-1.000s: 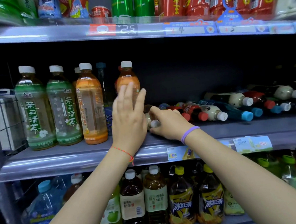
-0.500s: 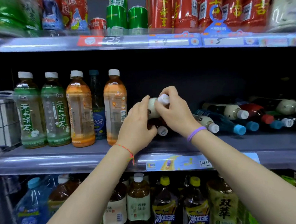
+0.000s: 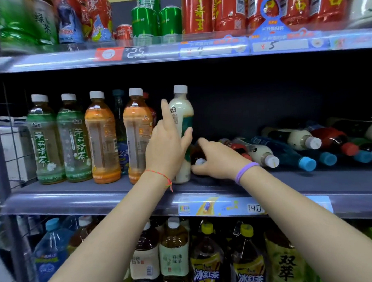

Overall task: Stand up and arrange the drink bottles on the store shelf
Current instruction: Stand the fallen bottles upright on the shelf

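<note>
From your head camera, the middle shelf (image 3: 76,196) carries a row of upright bottles toward its left end: two green tea bottles (image 3: 58,139), then two orange tea bottles (image 3: 102,137) with amber liquid showing above their labels. Just right of these stands a cream bottle (image 3: 181,111), white-capped, filled with pale milky drink, upright near the front edge. Your left hand (image 3: 167,148) rests against its front with the fingers spread, forefinger pointing up and thumb out to the side, not closed around it. Your right hand (image 3: 216,158) is curled over a dark bottle (image 3: 197,156) lying on its side beside the cream one, its white cap poking out under your fingers; whether you actually grip it, I cannot tell. Toward the right end, a heap of lying bottles (image 3: 299,147) points caps at the front edge. Above, the top shelf (image 3: 197,50) holds red and green cans; below stand more tea bottles.
</note>
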`<state>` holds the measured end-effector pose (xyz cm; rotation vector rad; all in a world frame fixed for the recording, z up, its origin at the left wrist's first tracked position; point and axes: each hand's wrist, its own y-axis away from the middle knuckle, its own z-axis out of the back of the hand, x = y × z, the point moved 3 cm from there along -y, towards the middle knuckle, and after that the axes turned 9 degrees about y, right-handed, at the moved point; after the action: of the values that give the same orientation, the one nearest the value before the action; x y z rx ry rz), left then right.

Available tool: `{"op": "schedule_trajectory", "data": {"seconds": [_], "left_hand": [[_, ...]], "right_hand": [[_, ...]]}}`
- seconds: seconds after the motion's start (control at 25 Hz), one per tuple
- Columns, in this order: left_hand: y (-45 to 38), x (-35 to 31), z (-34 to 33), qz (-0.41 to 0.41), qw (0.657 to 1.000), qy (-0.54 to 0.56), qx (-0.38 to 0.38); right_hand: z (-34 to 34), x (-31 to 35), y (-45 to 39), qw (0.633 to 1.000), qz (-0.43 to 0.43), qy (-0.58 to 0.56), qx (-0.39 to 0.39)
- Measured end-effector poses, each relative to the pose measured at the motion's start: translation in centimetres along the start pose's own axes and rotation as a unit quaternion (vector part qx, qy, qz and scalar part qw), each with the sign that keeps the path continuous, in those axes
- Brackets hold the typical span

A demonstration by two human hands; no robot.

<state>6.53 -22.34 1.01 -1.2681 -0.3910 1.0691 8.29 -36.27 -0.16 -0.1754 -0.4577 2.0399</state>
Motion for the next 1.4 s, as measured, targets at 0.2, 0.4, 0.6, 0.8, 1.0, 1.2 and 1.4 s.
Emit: {"op": "schedule_trajectory", "data": {"seconds": [0.2, 0.4, 0.6, 0.8, 1.0, 1.2, 1.4], "left_hand": [[0.5, 0.6, 0.0, -0.102, 0.969, -0.213, -0.069], [1.1, 1.8, 0.1, -0.17, 0.936, -0.306, -0.044], [2.2, 2.6, -0.2, -0.215, 0.937, -0.274, -0.001], [1.9, 1.1, -1.6, -0.215, 0.956, -0.187, 0.065], [1.0, 0.4, -2.4, -0.151, 0.966, -0.208, 0.018], [0.1, -0.3, -2.1, -0.133, 0.976, -0.166, -0.05], [-0.4, -0.9, -1.9, -0.099, 0.958, -0.254, -0.088]], "right_hand": [[-1.6, 0.1, -0.7, 0.998, 0.008, 0.047, -0.039], [-1.5, 0.5, -0.5, 0.994, 0.022, 0.002, -0.106], [-0.1, 0.1, -0.1, 0.982, -0.019, -0.069, -0.177], [1.5, -0.3, -0.1, 0.947, -0.037, -0.142, -0.285], [4.1, -0.9, -0.3, 0.889, -0.016, -0.211, -0.407], [5.2, -0.7, -0.4, 0.869, 0.002, -0.252, -0.425], [1.5, -2.2, -1.3, 0.994, -0.057, -0.051, -0.077]]}}
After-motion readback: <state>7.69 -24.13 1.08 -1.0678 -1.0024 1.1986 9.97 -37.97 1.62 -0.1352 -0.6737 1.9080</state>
